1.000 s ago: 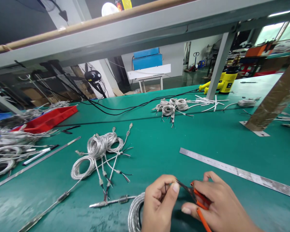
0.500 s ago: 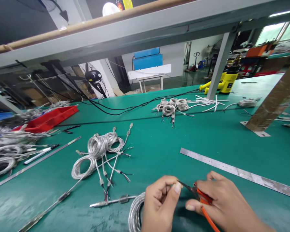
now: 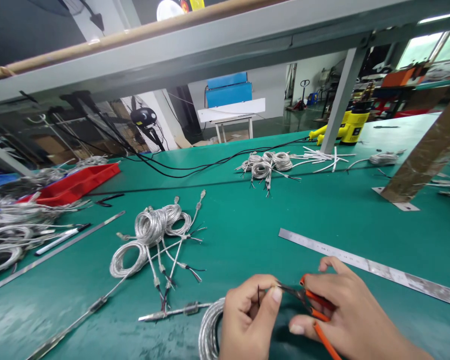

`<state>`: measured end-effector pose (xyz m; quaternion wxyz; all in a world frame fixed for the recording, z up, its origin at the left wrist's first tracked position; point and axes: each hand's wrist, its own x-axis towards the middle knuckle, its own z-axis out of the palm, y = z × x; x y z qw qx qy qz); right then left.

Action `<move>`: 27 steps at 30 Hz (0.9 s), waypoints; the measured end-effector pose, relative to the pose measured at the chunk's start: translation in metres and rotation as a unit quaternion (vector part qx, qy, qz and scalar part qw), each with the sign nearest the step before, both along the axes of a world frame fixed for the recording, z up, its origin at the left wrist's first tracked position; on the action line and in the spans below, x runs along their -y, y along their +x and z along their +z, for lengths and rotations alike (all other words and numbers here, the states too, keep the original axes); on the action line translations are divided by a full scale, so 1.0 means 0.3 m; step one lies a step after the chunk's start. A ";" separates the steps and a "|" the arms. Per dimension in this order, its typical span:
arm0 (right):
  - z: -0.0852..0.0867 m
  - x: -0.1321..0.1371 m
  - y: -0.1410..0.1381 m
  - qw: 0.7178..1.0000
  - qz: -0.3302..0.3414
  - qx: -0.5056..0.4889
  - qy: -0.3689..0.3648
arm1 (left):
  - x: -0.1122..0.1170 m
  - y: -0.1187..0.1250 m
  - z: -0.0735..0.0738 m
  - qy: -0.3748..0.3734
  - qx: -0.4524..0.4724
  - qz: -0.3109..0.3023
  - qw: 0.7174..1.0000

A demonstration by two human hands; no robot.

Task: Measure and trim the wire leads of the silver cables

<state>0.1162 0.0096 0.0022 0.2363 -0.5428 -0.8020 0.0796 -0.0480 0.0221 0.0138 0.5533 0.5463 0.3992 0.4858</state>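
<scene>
My left hand [image 3: 247, 320] pinches the thin dark wire ends [image 3: 259, 296] of a silver braided cable, whose coil [image 3: 208, 331] lies under that hand at the bottom edge. My right hand [image 3: 345, 310] grips orange-handled cutters [image 3: 315, 310]; their dark jaws [image 3: 285, 288] meet the wire right at my left thumb and forefinger. Both hands are closed and sit low over the green table [image 3: 247, 225], close to me.
A steel ruler [image 3: 371, 267] lies just beyond my right hand. Coiled cables with probe ends [image 3: 153, 235] lie to the left, more coils [image 3: 264, 167] sit farther back. A red tray [image 3: 76, 182], a cable pile [image 3: 7, 235] and a slanted post [image 3: 423, 155] ring the table.
My right hand has shifted slightly up and right with the cutters, jaws still at the wire. The left hand barely moved.
</scene>
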 end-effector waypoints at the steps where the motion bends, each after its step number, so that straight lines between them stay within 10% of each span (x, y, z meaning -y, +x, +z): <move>1: 0.001 -0.001 0.001 1.000 0.001 0.000 -0.005 | 0.000 0.000 -0.001 -0.001 -0.001 0.001 1.000; 20: -0.035 -0.055 0.083 0.986 -0.081 0.144 0.010 | -0.011 0.015 -0.015 -0.052 -0.025 -0.016 0.998; 27: -0.006 -0.060 0.078 0.999 -0.032 -0.027 -0.028 | -0.012 0.035 -0.033 -0.073 -0.039 -0.016 0.996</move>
